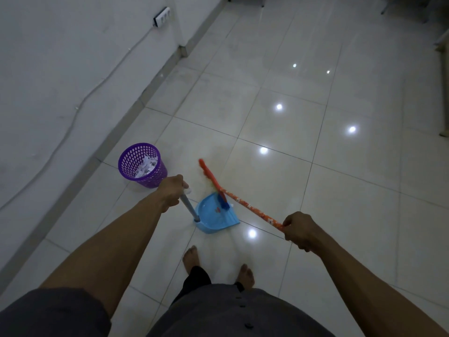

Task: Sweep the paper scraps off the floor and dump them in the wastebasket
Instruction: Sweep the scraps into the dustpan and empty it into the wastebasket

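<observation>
A purple mesh wastebasket (pixel 142 165) stands on the floor near the left wall, with white paper scraps (pixel 145 166) inside it. My left hand (pixel 171 190) grips the top of the grey upright handle of a light blue dustpan (pixel 213 216), which rests on the tiles just right of the basket. My right hand (pixel 299 231) holds the end of the orange patterned stick of a broom (pixel 247 207). The broom's orange head (pixel 209 175) lies at the dustpan's mouth, blurred. I cannot make out any scraps on the floor.
My bare feet (pixel 218 266) stand just behind the dustpan. A white wall with a grey skirting board (pixel 136 103), a cable and a socket strip (pixel 161 17) runs along the left. Glossy white tiles stretch ahead; furniture legs (pixel 444 93) show at the far right.
</observation>
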